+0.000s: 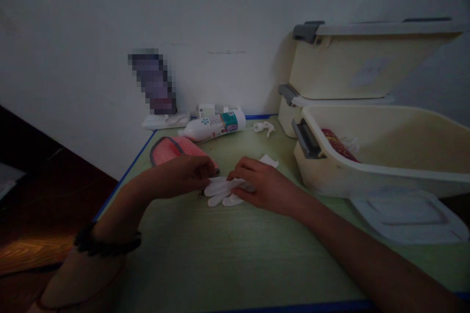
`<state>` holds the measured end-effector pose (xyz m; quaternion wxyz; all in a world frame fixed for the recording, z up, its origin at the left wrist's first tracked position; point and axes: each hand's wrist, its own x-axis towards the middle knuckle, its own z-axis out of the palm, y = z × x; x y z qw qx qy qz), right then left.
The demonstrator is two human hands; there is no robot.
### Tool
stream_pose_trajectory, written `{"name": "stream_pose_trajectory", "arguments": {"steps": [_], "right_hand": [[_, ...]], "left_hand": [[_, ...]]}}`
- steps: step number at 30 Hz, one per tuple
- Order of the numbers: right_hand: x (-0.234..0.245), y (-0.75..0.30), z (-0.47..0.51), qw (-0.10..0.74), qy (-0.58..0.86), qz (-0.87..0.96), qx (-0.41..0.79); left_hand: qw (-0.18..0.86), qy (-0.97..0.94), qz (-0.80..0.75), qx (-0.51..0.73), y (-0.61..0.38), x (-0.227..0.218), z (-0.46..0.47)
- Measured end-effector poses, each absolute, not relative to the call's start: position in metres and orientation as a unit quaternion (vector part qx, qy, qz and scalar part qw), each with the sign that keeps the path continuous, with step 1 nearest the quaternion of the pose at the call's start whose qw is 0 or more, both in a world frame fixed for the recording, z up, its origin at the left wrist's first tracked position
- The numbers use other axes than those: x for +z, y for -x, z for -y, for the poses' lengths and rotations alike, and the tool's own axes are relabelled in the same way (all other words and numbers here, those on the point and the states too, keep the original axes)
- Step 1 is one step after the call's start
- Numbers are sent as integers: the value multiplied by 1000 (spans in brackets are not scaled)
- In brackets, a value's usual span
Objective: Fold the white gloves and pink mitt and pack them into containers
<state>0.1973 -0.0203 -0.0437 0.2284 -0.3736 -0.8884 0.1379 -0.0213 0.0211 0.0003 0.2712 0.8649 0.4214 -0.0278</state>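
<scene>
- Here, a person's two bare hands meet over a soft white fabric glove [218, 196], which lies at the middle of a smooth, pale green surface [205, 254] edged in blue.
- The right hand [262, 183] pinches the glove, its fingers curled over the cloth and its thumb below; the glove's rounded fingers fan out from that grip toward the left hand, and a white piece of cloth shows beyond the knuckles.
- The left hand [187, 172], fingers bent, reaches the glove's finger ends; whether its grip is closed on the fabric, one cannot tell. A dark beaded bracelet [106, 242] rings the wrist.
- Just behind the left hand, a pink, finely textured cloth pouch [165, 149] with dark checked trim lies partly hidden.
- Farther back, a glossy white plastic bottle [205, 127] with a teal label rests on its side, a white pump head [262, 127] near its broad end.
- At right, an open cream plastic bin [330, 178] with gray latches holds a reddish, woven-looking item [338, 144]; below it lies a flat, rounded pale lid [411, 215], and more bins [338, 68] rise behind.
</scene>
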Motion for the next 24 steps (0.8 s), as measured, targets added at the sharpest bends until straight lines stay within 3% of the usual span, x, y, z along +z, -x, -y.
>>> {"name": "stream_pose_trajectory", "arguments": {"steps": [4,9,18,24], "right_hand": [[-46,-191,20,228,354,897,134],[-50,-188,17,224,360,895,139],[-58,-189,11,328,431,787,295],[-56,-190,8,353,449,739,358]], "left_hand": [[279,-866,-414,-38,21,-2,-22],[207,-886,-415,-22,17,-3,-21],[149,-911,-384,33,14,-5,-22],[191,-892,-411,6,12,-2,-17]]}}
